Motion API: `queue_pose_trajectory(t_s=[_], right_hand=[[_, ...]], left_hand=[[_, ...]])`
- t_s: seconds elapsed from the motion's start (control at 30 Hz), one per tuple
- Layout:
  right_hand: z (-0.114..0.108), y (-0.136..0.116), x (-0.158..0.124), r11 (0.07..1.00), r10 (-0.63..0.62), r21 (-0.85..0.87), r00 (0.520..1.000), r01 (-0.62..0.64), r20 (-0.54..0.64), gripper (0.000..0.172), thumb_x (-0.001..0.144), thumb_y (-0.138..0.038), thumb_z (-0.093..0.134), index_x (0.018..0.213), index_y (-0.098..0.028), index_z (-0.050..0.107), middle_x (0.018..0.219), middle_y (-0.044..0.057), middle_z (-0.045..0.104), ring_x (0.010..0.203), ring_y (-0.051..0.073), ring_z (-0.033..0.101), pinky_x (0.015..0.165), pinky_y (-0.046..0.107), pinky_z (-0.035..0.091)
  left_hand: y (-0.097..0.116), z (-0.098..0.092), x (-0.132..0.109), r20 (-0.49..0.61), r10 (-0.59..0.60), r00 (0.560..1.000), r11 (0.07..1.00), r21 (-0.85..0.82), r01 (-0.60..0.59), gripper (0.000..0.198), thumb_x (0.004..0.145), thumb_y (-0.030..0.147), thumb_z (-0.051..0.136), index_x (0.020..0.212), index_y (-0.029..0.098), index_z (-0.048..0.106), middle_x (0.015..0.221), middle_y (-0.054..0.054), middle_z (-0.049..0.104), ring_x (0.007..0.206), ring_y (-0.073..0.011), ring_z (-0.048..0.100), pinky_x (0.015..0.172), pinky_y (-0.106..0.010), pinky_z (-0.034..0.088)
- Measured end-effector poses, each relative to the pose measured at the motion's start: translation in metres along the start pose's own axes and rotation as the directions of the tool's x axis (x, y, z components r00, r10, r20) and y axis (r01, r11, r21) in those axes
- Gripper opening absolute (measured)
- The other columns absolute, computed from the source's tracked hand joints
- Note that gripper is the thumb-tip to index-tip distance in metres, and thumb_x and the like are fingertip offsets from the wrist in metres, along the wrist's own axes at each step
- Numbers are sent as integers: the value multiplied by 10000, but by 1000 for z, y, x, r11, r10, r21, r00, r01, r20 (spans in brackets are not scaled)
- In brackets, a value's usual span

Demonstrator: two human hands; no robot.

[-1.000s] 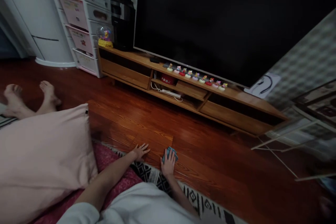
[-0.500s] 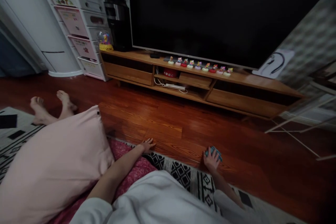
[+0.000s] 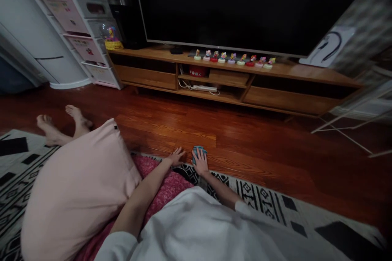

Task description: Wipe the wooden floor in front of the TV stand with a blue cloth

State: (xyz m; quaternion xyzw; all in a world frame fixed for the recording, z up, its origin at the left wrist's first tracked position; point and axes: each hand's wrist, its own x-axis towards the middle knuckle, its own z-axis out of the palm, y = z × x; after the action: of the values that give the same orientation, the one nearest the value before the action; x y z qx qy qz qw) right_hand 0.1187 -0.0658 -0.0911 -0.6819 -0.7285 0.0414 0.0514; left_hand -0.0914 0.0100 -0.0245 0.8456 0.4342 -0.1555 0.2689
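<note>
Swept leftward, the right hand (image 3: 200, 164) lies flat on blue cloth (image 3: 199, 147) over reddish floorboards (image 3: 260, 147); my feed shows the left hand (image 3: 177, 156) spread nearby, dark television (image 3: 232, 8) beyond.

Home living room, wide television (image 3: 232, 4) above a low wooden stand (image 3: 147, 75), row of small figurines (image 3: 232, 58), drawer tower (image 3: 76, 16), patterned rug (image 3: 275, 204), pink cushion (image 3: 79, 187), dark reddish wood floor (image 3: 260, 142)

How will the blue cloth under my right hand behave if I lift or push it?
The cloth looks soft, so it would probably droop. Your right hand mostly covers it, so it's likely light. The floor looks glossy, so the cloth may slide.
</note>
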Motion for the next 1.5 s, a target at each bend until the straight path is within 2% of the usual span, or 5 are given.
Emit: queue_pose_trajectory(t_s=[0.53,0.83,1.07,1.3,1.5], right_hand=[[-13,176,-76,572,813,150,533,-806,-234,668,958,-371,307,1597,-182,249,1655,197,191,1518,385,130,1144,649,206],[1,4,-12,981,160,117,986,-153,-51,622,965,-369,397,1574,-271,322,1680,65,183,1545,296,101,1221,527,116],[-23,77,-3,990,129,65,991,-127,-21,605,965,-307,379,1567,-274,334,1670,42,232,1536,250,155,1218,460,184],[-29,219,-72,677,734,130,649,-725,-202,646,956,-363,292,1583,-204,297,1659,143,225,1526,338,152,1164,589,242],[-11,181,-68,508,854,274,436,-817,-284,703,925,-379,353,1583,-141,287,1654,217,174,1520,409,79,1137,672,207]], left_hand=[[-2,-3,0,57,-45,997,999,-4,45,925,853,527,615,1607,272,144,1678,-153,-63,1537,-362,33,1195,-586,214],[0,-5,-6,61,-61,996,998,30,59,903,872,611,560,1607,285,148,1681,-148,-37,1536,-371,38,1184,-620,208],[3,-7,-10,63,-78,995,997,2,78,884,881,553,585,1606,274,163,1681,-148,-40,1536,-360,33,1195,-612,190],[1,-5,-3,61,-78,995,996,-30,80,900,856,522,609,1604,269,176,1684,-136,-46,1536,-365,26,1194,-611,201],[1,-5,0,32,-75,997,996,-37,76,918,843,491,608,1608,279,147,1681,-140,-50,1534,-367,12,1189,-614,204]])
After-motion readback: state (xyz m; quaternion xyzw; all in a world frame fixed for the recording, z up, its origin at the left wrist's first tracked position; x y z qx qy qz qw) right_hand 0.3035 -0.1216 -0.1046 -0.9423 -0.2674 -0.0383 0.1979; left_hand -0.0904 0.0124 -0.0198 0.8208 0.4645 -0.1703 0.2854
